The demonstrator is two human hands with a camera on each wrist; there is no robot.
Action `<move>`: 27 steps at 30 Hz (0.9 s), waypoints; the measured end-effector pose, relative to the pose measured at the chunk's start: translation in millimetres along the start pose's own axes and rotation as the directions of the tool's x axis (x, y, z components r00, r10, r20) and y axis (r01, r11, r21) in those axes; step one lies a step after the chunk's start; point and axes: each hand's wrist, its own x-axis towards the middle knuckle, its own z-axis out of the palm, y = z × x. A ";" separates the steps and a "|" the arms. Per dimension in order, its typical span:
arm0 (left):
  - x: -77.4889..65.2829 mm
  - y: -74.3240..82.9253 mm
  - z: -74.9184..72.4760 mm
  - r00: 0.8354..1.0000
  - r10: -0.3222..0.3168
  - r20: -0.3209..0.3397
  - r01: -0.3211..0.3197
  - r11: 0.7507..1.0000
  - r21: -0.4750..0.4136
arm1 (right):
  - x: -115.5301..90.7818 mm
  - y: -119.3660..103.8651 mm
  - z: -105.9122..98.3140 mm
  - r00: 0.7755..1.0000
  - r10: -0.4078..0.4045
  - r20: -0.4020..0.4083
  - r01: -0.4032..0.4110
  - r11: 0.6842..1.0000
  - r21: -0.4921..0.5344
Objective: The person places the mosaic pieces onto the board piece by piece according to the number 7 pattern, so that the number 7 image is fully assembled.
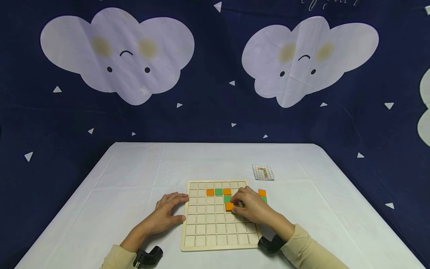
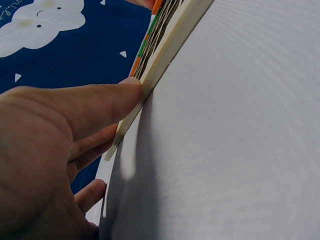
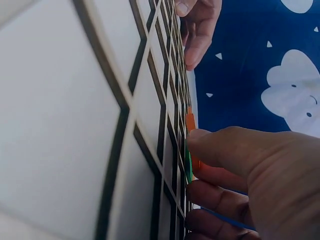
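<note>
1. An orange tile [image 1: 229, 207] sits at the tips of the right hand [image 1: 253, 206], its fingers and thumb clamped on the tile's edge.
2. It is over the grid board [image 1: 211, 228], just nearer the person than a green tile [image 1: 227, 199].
3. The left hand [image 1: 164, 215], thumb and fingers spread apart, touches the board's left edge.
4. Beyond the board, on the white surface [image 1: 144, 168], lies a small pattern card [image 1: 263, 173].

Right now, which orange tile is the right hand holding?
The orange tile nearest the person, in front of a green tile; the right hand pinches only this one.
</note>
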 end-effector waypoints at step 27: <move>-0.1 0.5 0.4 1.000 -0.003 0.005 0.003 1.000 -0.015 | -0.7 0.8 2.5 0.999 -0.043 -0.002 0.043 0.998 -0.039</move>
